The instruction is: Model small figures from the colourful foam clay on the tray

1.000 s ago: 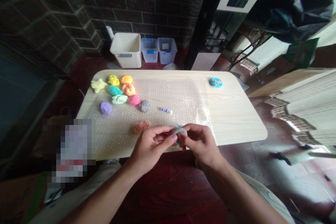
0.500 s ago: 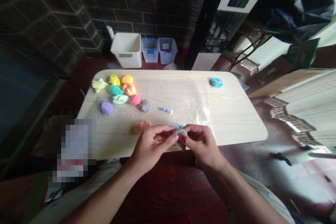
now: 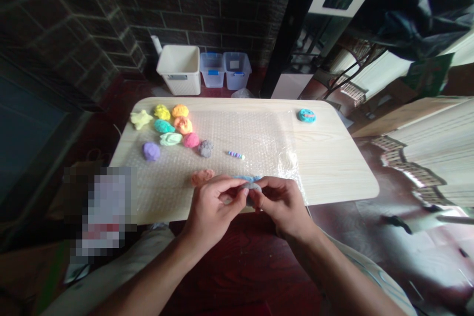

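Between the fingertips of both hands is a small flattened piece of grey modelling clay (image 3: 252,187). My left hand (image 3: 218,202) pinches its left side with thumb and fingers. From the right, my right hand (image 3: 283,202) grips the same piece. Just behind the fingers lies some blue clay (image 3: 247,177), partly hidden. A lump of salmon-coloured clay (image 3: 202,177) rests on the bubble wrap (image 3: 237,128) beside my left hand. Farther back lies a short striped roll (image 3: 236,155) of purple, blue and white beads or clay. Left of it sits a rough grey clay lump (image 3: 205,148).
Several coloured clay lumps, among them a purple one (image 3: 151,151) and a pink one (image 3: 191,140), are grouped at the table's left. A turquoise clay disc (image 3: 307,115) lies at the back right of the wooden table (image 3: 336,173). Behind stand a white bin (image 3: 181,84) and two clear boxes.
The grey clay has tilted and shows less of its face between my fingers. More of the blue clay shows behind. Both hands stay nearly in place.
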Demonstrator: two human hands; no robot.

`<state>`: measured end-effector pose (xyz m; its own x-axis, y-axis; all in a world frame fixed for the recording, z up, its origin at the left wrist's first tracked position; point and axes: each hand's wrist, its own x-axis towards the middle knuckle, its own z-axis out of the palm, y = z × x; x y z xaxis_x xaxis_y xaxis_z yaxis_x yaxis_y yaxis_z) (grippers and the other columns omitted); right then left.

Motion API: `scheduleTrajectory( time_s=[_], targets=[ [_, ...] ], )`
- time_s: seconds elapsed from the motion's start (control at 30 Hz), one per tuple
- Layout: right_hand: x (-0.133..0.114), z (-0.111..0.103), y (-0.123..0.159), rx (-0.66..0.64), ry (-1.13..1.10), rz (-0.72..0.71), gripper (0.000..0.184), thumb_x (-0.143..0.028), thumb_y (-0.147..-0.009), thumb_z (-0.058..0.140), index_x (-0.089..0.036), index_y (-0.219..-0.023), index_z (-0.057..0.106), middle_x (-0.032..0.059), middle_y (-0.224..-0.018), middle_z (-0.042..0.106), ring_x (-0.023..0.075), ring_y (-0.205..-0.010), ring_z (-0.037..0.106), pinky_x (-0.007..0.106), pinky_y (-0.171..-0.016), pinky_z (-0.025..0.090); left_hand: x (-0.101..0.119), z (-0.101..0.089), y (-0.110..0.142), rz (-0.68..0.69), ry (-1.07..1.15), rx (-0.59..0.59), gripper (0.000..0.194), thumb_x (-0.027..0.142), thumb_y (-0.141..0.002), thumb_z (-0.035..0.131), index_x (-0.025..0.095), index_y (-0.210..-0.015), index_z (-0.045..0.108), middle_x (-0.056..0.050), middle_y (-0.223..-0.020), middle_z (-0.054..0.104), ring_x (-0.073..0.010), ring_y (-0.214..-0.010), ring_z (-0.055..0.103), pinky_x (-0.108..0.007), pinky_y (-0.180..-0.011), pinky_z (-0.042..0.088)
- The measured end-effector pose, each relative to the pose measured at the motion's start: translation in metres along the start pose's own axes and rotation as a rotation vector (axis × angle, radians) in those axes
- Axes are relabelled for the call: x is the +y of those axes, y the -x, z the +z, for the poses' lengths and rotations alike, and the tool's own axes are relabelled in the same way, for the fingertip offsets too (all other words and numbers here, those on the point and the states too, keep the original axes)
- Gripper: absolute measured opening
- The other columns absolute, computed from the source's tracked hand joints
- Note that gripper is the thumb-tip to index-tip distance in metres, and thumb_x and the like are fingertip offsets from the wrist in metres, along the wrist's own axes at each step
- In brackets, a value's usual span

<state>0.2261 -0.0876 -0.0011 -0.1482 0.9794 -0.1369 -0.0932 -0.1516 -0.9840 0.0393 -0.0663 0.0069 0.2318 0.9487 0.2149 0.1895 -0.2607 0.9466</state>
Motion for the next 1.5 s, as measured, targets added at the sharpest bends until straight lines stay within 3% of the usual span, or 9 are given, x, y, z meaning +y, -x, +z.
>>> scheduleTrajectory(
  time_s=[0.2,0.43,0.63,0.8,1.0,1.13,1.27,1.5],
  targets=[
    [0.004,-0.002,-0.001,0.007,-0.029,0.019,0.033,-0.047,-0.086,0.088,-0.015,-0.084,0.078,0.0021,-0.068,0.07,0.0117,-0.059,0.057,0.024,-0.056,0.046,-0.012,0.004,0.006,-0.163,0.265,-0.039,0.015,0.023,-0.093,0.076,0.016,-0.105,0.082,-0.009,-0.1,0.082,-0.0226,-0.089,0.082,-0.029,-0.077,0.07],
    [0.004,-0.001,0.0,0.003,-0.016,0.006,0.031,-0.046,-0.087,0.087,-0.015,-0.087,0.081,0.0032,-0.07,0.072,0.0115,-0.06,0.059,0.024,-0.057,0.047,-0.012,0.007,0.002,-0.258,0.406,-0.055,0.012,0.018,-0.086,0.079,0.014,-0.098,0.08,-0.009,-0.093,0.084,-0.0233,-0.086,0.084,-0.03,-0.079,0.07],
    [0.001,-0.003,-0.001,-0.042,0.031,-0.006,0.035,-0.05,-0.091,0.082,-0.015,-0.09,0.084,0.0039,-0.069,0.071,0.0121,-0.059,0.059,0.025,-0.058,0.049,-0.011,0.004,0.002,-0.255,0.383,-0.039,0.013,0.02,-0.084,0.082,0.014,-0.095,0.08,-0.008,-0.089,0.084,-0.024,-0.082,0.083,-0.031,-0.073,0.071],
    [0.001,0.0,-0.001,-0.008,0.019,0.023,0.034,-0.048,-0.084,0.089,-0.015,-0.089,0.082,0.0022,-0.068,0.071,0.0108,-0.058,0.058,0.023,-0.056,0.047,-0.011,0.004,0.002,-0.271,0.379,-0.038,0.015,0.021,-0.084,0.082,0.014,-0.096,0.078,-0.008,-0.09,0.084,-0.0228,-0.083,0.083,-0.03,-0.074,0.071],
    [0.008,0.004,-0.003,0.075,-0.077,-0.005,0.032,-0.042,-0.08,0.093,-0.018,-0.097,0.079,0.0029,-0.078,0.075,0.0123,-0.063,0.063,0.024,-0.06,0.052,-0.009,0.007,0.003,-0.32,0.396,0.007,0.016,0.024,-0.084,0.083,0.015,-0.091,0.072,-0.006,-0.087,0.08,-0.0202,-0.079,0.081,-0.029,-0.072,0.069],
    [0.006,0.005,-0.003,0.074,-0.104,-0.02,0.024,-0.04,-0.088,0.087,-0.019,-0.1,0.082,0.0043,-0.082,0.077,0.0146,-0.067,0.065,0.028,-0.065,0.055,-0.008,0.007,0.003,-0.339,0.434,0.032,0.019,0.029,-0.087,0.082,0.016,-0.097,0.071,-0.005,-0.091,0.079,-0.0202,-0.08,0.08,-0.032,-0.074,0.069],
    [0.002,0.005,-0.002,0.027,-0.095,-0.062,0.018,-0.038,-0.096,0.078,-0.021,-0.098,0.086,0.0045,-0.084,0.076,0.0157,-0.071,0.066,0.031,-0.07,0.054,-0.004,0.005,0.001,-0.273,0.385,0.008,0.014,0.026,-0.088,0.082,0.016,-0.096,0.076,-0.005,-0.089,0.081,-0.0193,-0.08,0.079,-0.028,-0.073,0.067],
    [0.007,0.0,0.001,0.001,-0.095,-0.078,0.025,-0.041,-0.099,0.073,-0.021,-0.096,0.089,0.0056,-0.079,0.075,0.0198,-0.075,0.068,0.035,-0.075,0.053,0.0,0.0,-0.001,-0.241,0.307,0.004,0.008,0.023,-0.089,0.081,0.016,-0.092,0.083,-0.005,-0.083,0.083,-0.0182,-0.077,0.078,-0.027,-0.074,0.065]
  ],
)
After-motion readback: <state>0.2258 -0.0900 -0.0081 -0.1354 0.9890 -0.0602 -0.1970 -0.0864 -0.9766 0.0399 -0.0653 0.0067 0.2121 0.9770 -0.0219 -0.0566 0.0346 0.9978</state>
